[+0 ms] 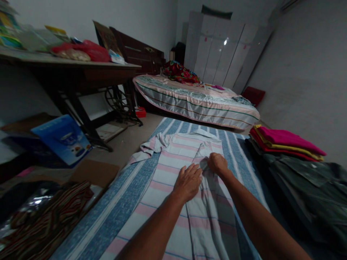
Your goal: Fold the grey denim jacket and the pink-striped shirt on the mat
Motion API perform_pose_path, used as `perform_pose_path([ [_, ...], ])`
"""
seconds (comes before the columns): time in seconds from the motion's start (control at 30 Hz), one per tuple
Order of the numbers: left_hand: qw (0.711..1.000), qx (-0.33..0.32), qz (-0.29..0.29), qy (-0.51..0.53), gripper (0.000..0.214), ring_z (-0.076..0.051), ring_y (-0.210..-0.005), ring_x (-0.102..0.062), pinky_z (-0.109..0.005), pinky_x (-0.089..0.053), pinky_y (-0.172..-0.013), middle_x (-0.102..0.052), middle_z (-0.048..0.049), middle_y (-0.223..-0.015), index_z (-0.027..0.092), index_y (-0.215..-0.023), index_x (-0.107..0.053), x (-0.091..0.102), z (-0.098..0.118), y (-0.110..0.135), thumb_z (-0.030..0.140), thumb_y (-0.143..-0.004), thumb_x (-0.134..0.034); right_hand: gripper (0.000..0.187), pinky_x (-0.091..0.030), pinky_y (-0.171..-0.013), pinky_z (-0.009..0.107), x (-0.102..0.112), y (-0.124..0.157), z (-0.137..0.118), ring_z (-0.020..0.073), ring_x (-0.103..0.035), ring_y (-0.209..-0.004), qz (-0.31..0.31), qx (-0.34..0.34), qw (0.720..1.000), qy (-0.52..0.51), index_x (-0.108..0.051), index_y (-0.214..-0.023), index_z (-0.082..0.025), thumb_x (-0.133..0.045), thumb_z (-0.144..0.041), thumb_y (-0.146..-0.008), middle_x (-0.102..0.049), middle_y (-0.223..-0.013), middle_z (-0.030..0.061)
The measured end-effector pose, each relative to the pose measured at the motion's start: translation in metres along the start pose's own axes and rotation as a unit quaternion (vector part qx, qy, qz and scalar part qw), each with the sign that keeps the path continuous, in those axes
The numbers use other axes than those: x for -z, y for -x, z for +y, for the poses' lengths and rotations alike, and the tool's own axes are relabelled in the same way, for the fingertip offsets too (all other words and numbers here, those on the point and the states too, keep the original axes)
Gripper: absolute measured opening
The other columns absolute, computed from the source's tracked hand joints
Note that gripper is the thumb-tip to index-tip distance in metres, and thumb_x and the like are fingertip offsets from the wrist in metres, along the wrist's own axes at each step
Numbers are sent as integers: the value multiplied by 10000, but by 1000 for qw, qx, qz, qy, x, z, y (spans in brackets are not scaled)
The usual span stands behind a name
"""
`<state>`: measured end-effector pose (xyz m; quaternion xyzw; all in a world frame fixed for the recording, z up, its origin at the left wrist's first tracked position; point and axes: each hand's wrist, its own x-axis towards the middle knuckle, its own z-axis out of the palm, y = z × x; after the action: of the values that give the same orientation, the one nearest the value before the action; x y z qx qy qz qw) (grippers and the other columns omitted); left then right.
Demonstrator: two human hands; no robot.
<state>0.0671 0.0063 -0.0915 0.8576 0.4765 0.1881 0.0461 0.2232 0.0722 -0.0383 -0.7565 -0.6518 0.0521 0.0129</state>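
Observation:
A white shirt with pink bands and thin dark lines (168, 168) lies spread on a blue-and-white striped cloth (114, 206). Its collar points away from me and its left-hand sleeve stretches out to the side. The right-hand part is folded inward over the body, with creases running toward me. My left hand (188, 180) rests flat on the shirt near its middle, fingers stretched out. Just to the right, my right hand (217, 163) is closed, its fingers curled at the folded sleeve; the fingertips are hidden beneath the hand.
Folded pink, yellow and red clothes (290, 142) are stacked at the right, beside dark folded garments (311, 180). A bed (195, 97) stands ahead. On the left are a sewing-machine table (81, 65), a blue box (62, 139) and striped fabric (54, 213) on the floor.

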Motion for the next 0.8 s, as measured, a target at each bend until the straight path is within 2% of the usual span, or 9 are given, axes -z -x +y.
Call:
perform_pose_path([
  [0.13,1000,11,-10,20,393,-194,-1336,-339,-475,-247,-1084,-477,-63,-1397,216,-1303,-448,-1,-3,-3,270,-948,-288,279,-449,-736,262,-3,2,6,221,-645,-960,-2,-24,1000,-18,-667,-998,-166,-433,-251,-872,-681,-1012,140],
  [0.23,999,20,-19,40,417,-183,-1327,-355,-456,-255,-1087,-492,-71,-1383,201,-1319,-442,0,-5,-5,206,-924,-308,301,-434,-702,253,-1,13,12,219,-643,-950,4,-26,999,-29,-666,-979,-190,-413,-327,-891,-685,-1007,120],
  [0.5,998,31,-36,48,452,-183,-1323,-368,-448,-251,-1097,-483,-83,-1391,182,-1327,-445,4,-5,-8,145,-888,-344,319,-404,-630,244,-6,51,21,203,-653,-849,-30,15,998,-56,-691,-856,-214,-455,-429,-855,-707,-870,82],
  [0.8,999,14,-22,17,417,-188,-1328,-361,-466,-257,-1089,-480,-71,-1396,195,-1312,-464,-2,-6,-7,191,-926,-305,258,-387,-636,242,-11,60,24,214,-650,-879,-37,16,998,-54,-697,-896,-182,-458,-236,-814,-704,-917,131],
])
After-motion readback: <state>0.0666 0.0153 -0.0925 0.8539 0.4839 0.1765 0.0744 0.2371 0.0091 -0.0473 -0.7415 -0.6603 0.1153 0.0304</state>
